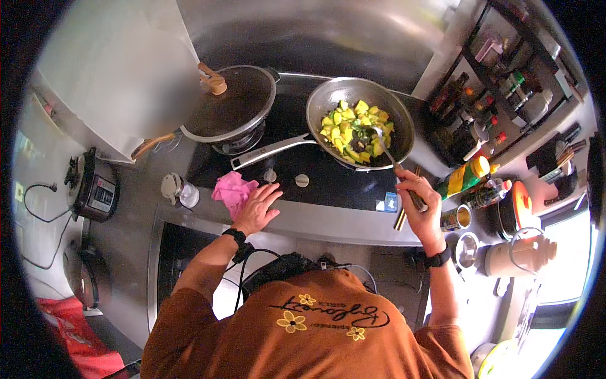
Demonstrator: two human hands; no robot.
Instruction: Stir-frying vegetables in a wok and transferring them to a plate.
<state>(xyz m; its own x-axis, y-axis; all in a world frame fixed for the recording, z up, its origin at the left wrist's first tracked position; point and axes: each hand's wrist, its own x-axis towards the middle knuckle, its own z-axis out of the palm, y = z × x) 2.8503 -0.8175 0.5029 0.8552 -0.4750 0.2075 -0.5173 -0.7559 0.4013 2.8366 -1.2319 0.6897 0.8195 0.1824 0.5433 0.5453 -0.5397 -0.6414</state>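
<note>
My right hand (419,203) grips the wooden handle of a metal spatula (389,154), whose head rests among the food in the wok. The steel wok (326,92) sits on the right side of the black cooktop (322,189) and holds chopped yellow-green squash pieces (348,121) with some dark green bits. Its long metal handle (272,150) points to the lower left. My left hand (258,208) lies with fingers spread at the cooktop's front edge, beside a crumpled pink cloth (233,192); whether it touches the cloth is unclear. Two control knobs (302,180) are just beyond its fingertips.
A lidded pan (232,104) stands on the left burner. A glass jar (182,190) and a black electric cooker (97,187) are to the left. On the right are gold chopsticks (400,220), a green bottle (461,180), an open can (457,218), a metal bowl (467,251) and a spice rack (502,94).
</note>
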